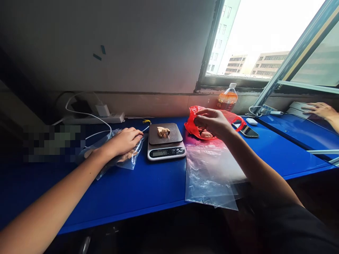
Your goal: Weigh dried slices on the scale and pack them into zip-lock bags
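My left hand point(126, 140) lies palm down with fingers stretched out on clear plastic bags point(129, 159) that hold light brown pieces. To its right stands a digital kitchen scale point(166, 154) with a lit display. Brown, curled pieces resembling dried mushroom point(163, 132) rest on its dark plate. Over the mouth of a red plastic bag point(195, 131) is my right hand point(212, 121), its fingers pinched together. Something dark shows at the fingertips, too small to name. Brownish rounded pieces point(206, 134) are visible inside the red bag. Flat clear bags point(209, 180) lie below it, overhanging the table edge.
A smartphone point(249, 131), a white earphone case point(251, 121) and an orange-labelled bottle point(227, 97) are at the back right. A power strip point(113, 118) with cables runs along the wall. Another person's hand point(321, 110) touches a white box on the adjoining blue table point(304, 128).
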The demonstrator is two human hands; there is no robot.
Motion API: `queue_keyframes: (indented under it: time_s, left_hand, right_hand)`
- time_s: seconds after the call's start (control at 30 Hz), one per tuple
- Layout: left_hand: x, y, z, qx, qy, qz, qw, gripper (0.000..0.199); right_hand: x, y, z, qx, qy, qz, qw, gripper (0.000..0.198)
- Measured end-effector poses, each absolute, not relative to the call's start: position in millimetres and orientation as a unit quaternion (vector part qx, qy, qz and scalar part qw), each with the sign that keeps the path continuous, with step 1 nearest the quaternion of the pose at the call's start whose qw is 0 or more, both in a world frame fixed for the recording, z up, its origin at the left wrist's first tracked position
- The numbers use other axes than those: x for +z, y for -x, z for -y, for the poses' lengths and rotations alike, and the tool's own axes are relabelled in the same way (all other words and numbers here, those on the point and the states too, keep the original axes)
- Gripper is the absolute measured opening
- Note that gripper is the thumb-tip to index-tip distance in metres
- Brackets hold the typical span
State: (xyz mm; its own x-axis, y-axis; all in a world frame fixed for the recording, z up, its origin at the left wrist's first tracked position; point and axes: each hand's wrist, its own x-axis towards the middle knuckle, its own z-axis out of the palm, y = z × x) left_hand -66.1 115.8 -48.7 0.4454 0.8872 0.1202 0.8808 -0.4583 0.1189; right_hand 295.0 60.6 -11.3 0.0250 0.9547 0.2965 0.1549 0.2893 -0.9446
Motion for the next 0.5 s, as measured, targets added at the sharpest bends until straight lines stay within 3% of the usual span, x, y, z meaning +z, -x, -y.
queue_keyframes:
  time_s: [0.13,0.3,0.5]
  left_hand:
    - [-49,66,-115,0.077,-0.852,-0.518,0.014,0.053]
    - [-51,67,-117,0.081,-0.851,-0.518,0.013,0.052]
    - [-52,67,-116,0.078,-0.85,-0.52,0.019,0.054]
  right_hand:
    - [-26,-259,-56,0.442,0.407,0.631,0.491,0.02]
    - [-33,-251,-60,0.488,0.392,0.608,0.488,0.015]
    - [-42,-242,-62,0.474,0.418,0.584,0.51,0.024]
